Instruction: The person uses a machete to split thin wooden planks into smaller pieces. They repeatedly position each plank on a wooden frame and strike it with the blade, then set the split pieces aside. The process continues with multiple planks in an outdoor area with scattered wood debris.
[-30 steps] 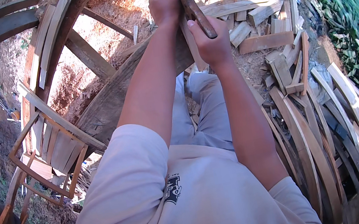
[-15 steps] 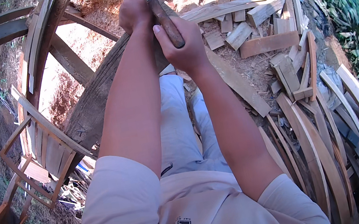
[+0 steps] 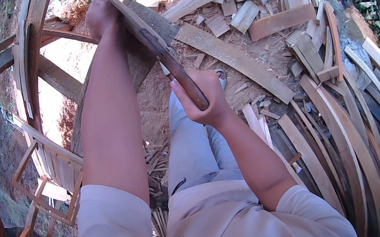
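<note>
My right hand (image 3: 206,93) is closed round the near end of a worn brown wooden handle (image 3: 173,65). The handle slants up and left, in line with a long pale wooden strip (image 3: 123,13); I cannot tell whether they are one piece. Beside my right thumb, a small whitish tapered tip (image 3: 164,68) shows. Farther off on the left, my left hand (image 3: 102,17) is closed at the strip's far part, its fingertips partly hidden. Under the strip lies a grey weathered board (image 3: 155,20), partly covered by my left arm.
A flat plank (image 3: 236,62) lies slantwise on the sawdust-strewn ground. Offcuts (image 3: 248,16) are heaped beyond it. Long curved boards (image 3: 341,142) are stacked at right. On the left stand a slatted wooden frame (image 3: 48,179) and crossed timbers (image 3: 58,75). Green plants (image 3: 372,0) edge the far right.
My left hand has moved left, and my right hand has come nearer and slightly right. They are farther apart, and more of the handle and strip shows between them.
</note>
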Demonstrator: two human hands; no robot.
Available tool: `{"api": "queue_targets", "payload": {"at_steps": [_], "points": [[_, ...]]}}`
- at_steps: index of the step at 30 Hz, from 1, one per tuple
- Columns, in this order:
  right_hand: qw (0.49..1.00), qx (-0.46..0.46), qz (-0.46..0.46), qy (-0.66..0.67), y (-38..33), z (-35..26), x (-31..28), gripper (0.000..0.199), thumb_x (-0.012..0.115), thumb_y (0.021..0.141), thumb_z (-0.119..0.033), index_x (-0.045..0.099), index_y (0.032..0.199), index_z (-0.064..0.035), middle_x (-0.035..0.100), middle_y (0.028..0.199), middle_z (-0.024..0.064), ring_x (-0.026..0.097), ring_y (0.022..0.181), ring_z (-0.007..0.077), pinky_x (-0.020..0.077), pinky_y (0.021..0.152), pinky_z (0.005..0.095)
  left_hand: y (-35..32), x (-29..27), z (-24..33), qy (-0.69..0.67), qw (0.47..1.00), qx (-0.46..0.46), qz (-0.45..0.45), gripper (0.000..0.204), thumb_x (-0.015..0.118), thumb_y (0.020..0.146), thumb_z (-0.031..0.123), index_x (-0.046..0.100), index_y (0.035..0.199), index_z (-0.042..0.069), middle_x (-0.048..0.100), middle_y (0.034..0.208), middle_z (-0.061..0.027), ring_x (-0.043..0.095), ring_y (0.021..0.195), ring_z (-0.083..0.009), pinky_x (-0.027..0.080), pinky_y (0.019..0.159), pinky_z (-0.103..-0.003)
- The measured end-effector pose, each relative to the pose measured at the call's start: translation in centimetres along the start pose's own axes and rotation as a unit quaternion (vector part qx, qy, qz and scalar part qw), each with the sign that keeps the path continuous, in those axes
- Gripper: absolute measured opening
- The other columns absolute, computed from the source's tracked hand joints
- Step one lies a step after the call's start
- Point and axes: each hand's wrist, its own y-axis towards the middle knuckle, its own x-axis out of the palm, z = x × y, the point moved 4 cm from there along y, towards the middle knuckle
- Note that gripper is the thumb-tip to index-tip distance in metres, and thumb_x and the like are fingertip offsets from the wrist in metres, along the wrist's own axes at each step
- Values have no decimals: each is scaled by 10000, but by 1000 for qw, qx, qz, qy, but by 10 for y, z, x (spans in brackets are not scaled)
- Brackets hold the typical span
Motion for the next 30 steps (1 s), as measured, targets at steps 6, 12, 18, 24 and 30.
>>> {"api": "queue_targets", "payload": {"at_steps": [6,12,18,24,30], "points": [[996,69,-17,-55,-63,-58,-37,183,685,882,13,574,743,-31,533,596,98,545,473,277,409,484,373,-5,-2,6,99,991,53,70,652,288,1102,461,789,1025,51,762,1023,-245,725,990,-455,542,902,-561],[992,102,-6,-70,-49,-102,-31,203,657,926,6,578,742,-27,489,548,63,496,430,192,361,456,334,-11,-1,11,108,992,48,39,623,292,1109,449,781,1023,74,770,989,-222,737,964,-443,562,856,-551],[991,43,-14,-130,-5,-89,-10,164,644,936,-16,589,782,-9,493,550,80,481,435,179,349,459,341,-14,2,15,114,993,40,-3,592,295,1121,420,764,1005,78,773,977,-192,751,939,-390,560,823,-524],[988,54,-7,-143,-7,-83,-7,169,648,935,-43,605,777,-2,499,563,96,475,449,224,337,476,365,-19,-1,21,103,993,49,-22,550,308,1121,386,747,1015,72,769,949,-196,747,926,-393,560,833,-518],[986,89,-20,-139,-3,-77,-7,167,655,944,-86,630,804,1,547,601,109,521,489,252,372,510,370,-17,-2,19,89,995,35,-16,545,311,1121,386,743,1020,70,770,953,-197,745,921,-399,561,830,-519]]}}
